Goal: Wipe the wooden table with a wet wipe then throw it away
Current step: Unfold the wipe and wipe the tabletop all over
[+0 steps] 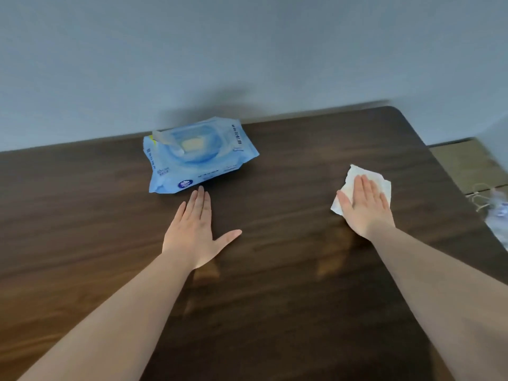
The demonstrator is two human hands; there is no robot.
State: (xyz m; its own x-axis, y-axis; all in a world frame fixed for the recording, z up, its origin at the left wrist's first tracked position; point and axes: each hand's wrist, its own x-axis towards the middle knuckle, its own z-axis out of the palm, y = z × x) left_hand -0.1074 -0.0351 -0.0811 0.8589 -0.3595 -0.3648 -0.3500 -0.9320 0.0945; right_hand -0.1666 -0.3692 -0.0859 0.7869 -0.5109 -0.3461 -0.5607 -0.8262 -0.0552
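A dark wooden table [275,270] fills the lower view. My right hand [365,207] lies flat, palm down, pressing a white wet wipe [357,174] onto the table near its right side; the wipe sticks out beyond the fingertips and beside the thumb. My left hand [196,232] rests flat on the wood with thumb spread, holding nothing, its fingertips just short of a blue pack of wet wipes [198,155]. The pack lies near the wall, its lid flap standing open.
A grey wall [247,50] runs along the table's far edge. Past the table's rounded right corner, on the floor, sit a brown cardboard or paper item [467,166] and a blurred bag-like object [497,213]. The table's right edge runs close to my right hand.
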